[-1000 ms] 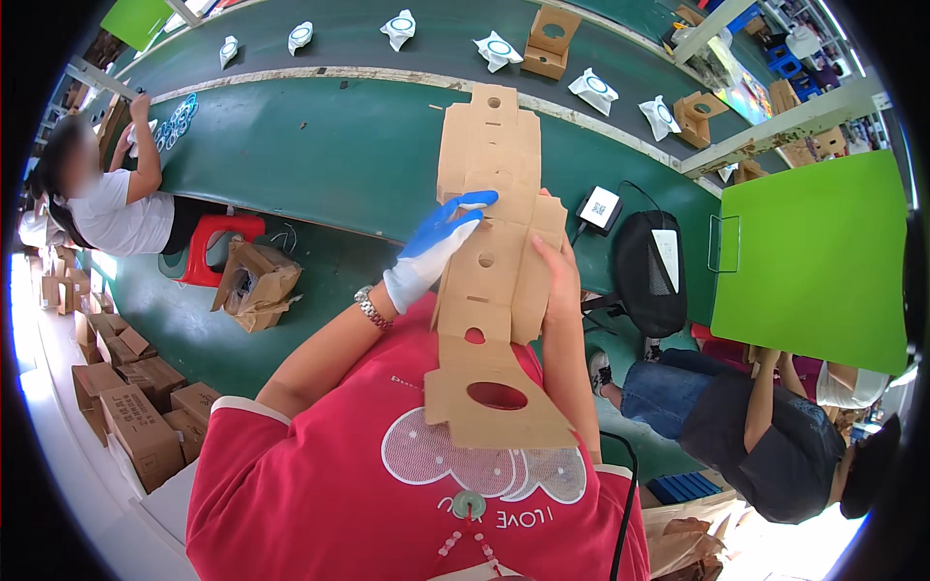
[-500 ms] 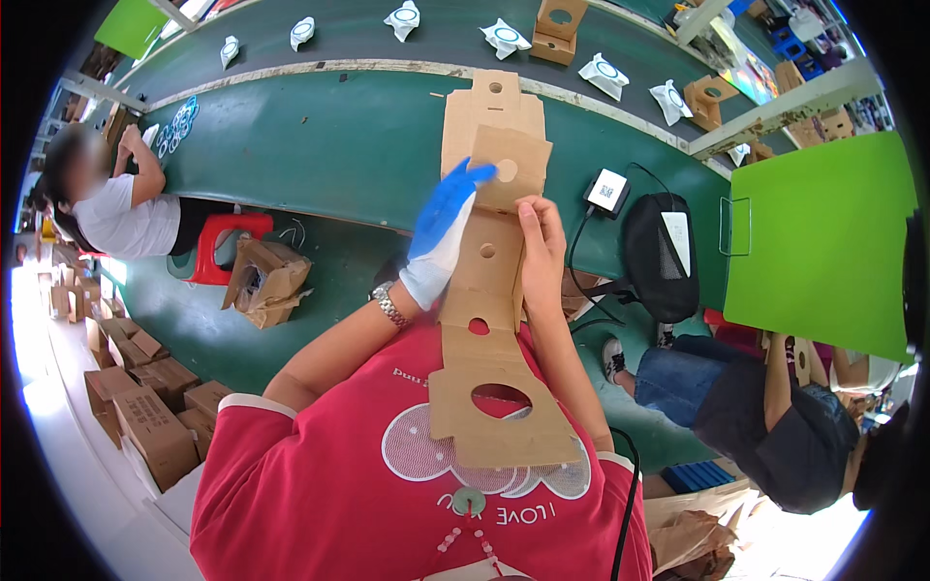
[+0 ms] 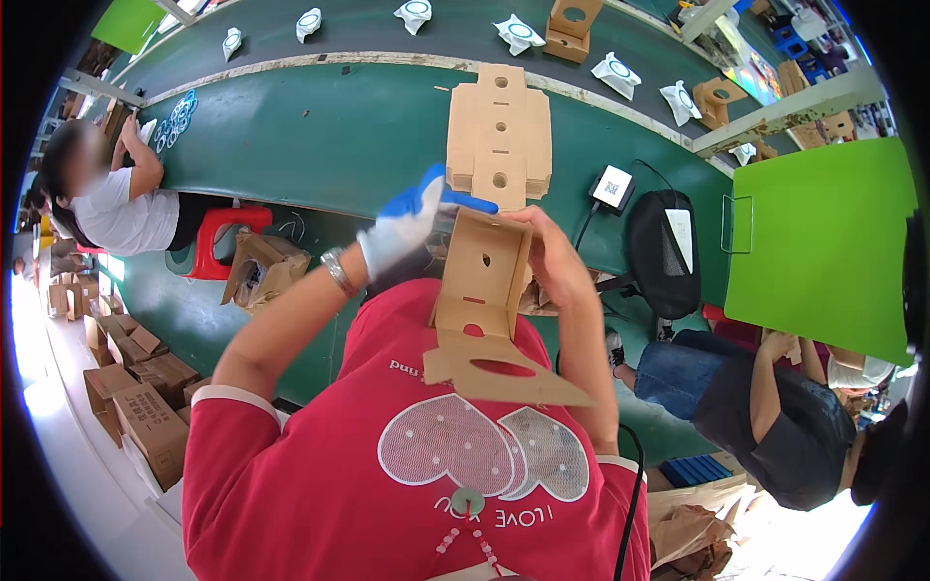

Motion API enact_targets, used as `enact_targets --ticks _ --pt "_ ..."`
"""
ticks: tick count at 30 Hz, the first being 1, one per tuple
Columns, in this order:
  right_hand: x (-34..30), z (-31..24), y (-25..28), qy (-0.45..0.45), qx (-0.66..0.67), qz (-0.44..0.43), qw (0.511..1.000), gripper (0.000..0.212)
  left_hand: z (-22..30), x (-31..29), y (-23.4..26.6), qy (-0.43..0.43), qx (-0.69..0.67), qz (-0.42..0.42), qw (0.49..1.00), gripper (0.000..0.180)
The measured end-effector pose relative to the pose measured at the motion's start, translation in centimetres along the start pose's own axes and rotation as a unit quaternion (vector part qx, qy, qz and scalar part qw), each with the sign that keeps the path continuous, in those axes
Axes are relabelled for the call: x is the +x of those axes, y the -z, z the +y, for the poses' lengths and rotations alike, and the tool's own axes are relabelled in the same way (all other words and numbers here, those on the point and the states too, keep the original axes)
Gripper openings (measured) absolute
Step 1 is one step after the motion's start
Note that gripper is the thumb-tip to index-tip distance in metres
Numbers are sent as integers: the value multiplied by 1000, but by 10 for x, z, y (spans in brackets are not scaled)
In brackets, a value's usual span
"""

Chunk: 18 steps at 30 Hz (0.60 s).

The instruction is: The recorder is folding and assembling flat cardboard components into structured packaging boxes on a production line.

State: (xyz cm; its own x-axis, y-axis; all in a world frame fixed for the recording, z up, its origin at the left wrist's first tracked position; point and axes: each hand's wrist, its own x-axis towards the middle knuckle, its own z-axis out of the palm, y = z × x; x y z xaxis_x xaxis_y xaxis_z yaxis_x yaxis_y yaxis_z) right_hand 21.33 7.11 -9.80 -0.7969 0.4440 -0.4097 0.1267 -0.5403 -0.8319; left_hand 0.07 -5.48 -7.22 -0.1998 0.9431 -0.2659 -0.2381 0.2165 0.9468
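**Part-folded carton held at its far end: light, stiff between creases, easily bent**

Your gloved left hand (image 3: 405, 221) is spread, its blue fingers stretched along the far edge of the cardboard carton (image 3: 480, 266); whether they press or merely rest cannot be determined. Your bare right hand (image 3: 554, 254) is closed around the far right corner. The carton sits between both hands, over your red shirt (image 3: 291, 504), its right wall raised and its lid flap (image 3: 504, 376), with oval cut-out, extending toward you.

Assessment: thin board, likely very light, firm across panels but yielding at scored lines and prone to tearing beside the holes. Hold it at the corners where panels meet; avoid squeezing mid-wall or the cut-out's narrow margin.

Beyond, a stack of flat die-cut blanks (image 3: 499, 136) lies on the green workbench (image 3: 339, 136). Farther out, the conveyor belt (image 3: 358, 41) carries white wrapped items (image 3: 517, 34).
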Motion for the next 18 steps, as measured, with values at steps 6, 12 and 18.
enact_targets --ticks 6,12,18 --pt "-2 -50 -36 38 -350 -6 936 36 59 17 1 22 545 -166 822 44" --pt "17 -53 -67 187 -613 43 766 33 56 34 -29 -60 753 -175 631 17" --pt "31 -62 -27 217 -626 64 746 29 82 51 3 -186 615 -169 747 24"
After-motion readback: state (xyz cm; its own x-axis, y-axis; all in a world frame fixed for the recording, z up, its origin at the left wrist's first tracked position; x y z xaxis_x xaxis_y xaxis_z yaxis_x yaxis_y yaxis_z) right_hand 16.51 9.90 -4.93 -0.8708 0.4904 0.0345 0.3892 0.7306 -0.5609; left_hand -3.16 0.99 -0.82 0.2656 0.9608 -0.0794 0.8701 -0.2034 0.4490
